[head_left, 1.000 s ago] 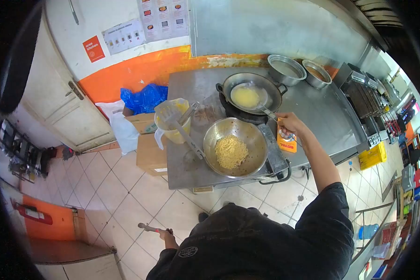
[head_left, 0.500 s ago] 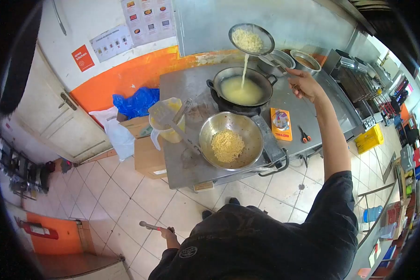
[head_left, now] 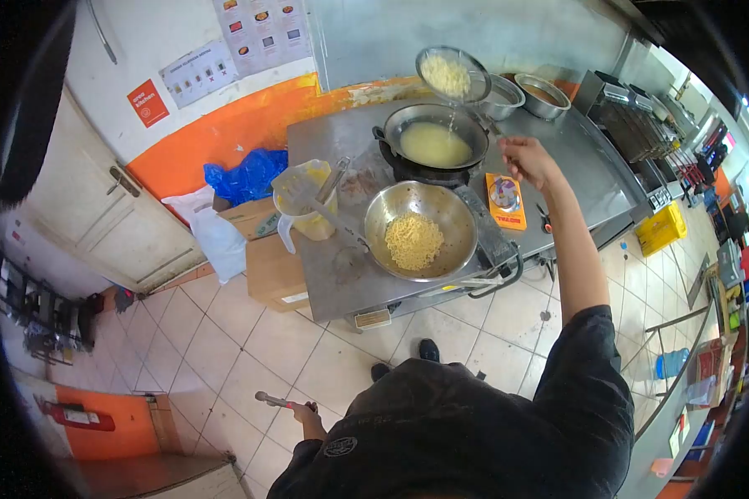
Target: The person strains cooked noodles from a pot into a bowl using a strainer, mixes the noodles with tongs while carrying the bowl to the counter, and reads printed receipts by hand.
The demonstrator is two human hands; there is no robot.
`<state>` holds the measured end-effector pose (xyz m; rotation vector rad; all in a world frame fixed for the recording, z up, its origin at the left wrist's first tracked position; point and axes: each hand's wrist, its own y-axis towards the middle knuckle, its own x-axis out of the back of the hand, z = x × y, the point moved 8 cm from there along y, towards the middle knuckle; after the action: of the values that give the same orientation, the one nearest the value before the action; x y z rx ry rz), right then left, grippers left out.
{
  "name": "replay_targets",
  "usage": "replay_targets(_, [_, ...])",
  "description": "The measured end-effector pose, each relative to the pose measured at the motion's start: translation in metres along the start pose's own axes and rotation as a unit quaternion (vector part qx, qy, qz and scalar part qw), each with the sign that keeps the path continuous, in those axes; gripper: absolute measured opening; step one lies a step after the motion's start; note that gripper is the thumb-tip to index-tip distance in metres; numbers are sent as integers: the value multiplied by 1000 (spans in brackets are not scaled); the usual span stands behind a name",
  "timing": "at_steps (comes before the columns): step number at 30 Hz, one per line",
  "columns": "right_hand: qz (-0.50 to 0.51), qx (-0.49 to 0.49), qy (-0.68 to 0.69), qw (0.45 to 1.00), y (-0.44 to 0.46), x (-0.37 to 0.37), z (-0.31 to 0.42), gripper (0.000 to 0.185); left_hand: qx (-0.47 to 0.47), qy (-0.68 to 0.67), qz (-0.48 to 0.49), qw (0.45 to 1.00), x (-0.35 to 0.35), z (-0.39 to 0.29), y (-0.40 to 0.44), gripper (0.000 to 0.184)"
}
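My right hand [head_left: 527, 161] is closed on the handle of a strainer [head_left: 479, 81], raised over the back of the wok [head_left: 396, 125]. Pale noodles [head_left: 446, 75] lie in the mesh, and thin drips fall from it into the cloudy yellowish liquid [head_left: 433, 145]. In front stands a wide steel bowl [head_left: 458, 249] with drained noodles [head_left: 414, 241] inside. Low beside my body, my left hand [head_left: 310, 417] grips what looks like a pair of tongs [head_left: 272, 401], with a metal end and a red part by the fingers.
A plastic jug [head_left: 312, 223] with utensils stands at the table's left. An orange scale [head_left: 505, 200] and scissors [head_left: 545, 219] lie to the right. Metal bowls [head_left: 543, 97] sit at the back. Cardboard boxes [head_left: 276, 270] and a blue bag [head_left: 245, 176] are on the left.
The steady stream from the strainer has thinned to drips. The strainer has shifted slightly right in view, and my right hand a little left and down. My left hand stays low.
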<state>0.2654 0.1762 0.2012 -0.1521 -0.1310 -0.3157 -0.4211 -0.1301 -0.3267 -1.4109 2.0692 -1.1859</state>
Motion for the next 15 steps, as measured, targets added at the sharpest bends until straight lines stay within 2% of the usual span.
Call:
replay_targets(3, [20,-12,28,999,-2,-7,-2,11,-21,-7,18,1000,0,3,16,60])
replay_targets(6, [39,-49,-8,998,12,-17,-63,6,-43,-24,-4,999,5,2,-2,60])
replay_targets(9, [54,-88,-19,995,15,-23,-106,9,-43,-40,-18,998,11,-1,-19,61])
replay_targets(11, [50,-68,-16,996,7,-16,-96,10,-21,-57,-18,998,20,3,-23,62])
replay_targets(12, [49,-59,-15,997,0,-15,-88,11,-4,-9,-15,1000,25,6,-19,63])
replay_targets(15, [15,-3,-82,997,-39,-6,-47,10,-39,-10,-12,999,43,18,-11,64])
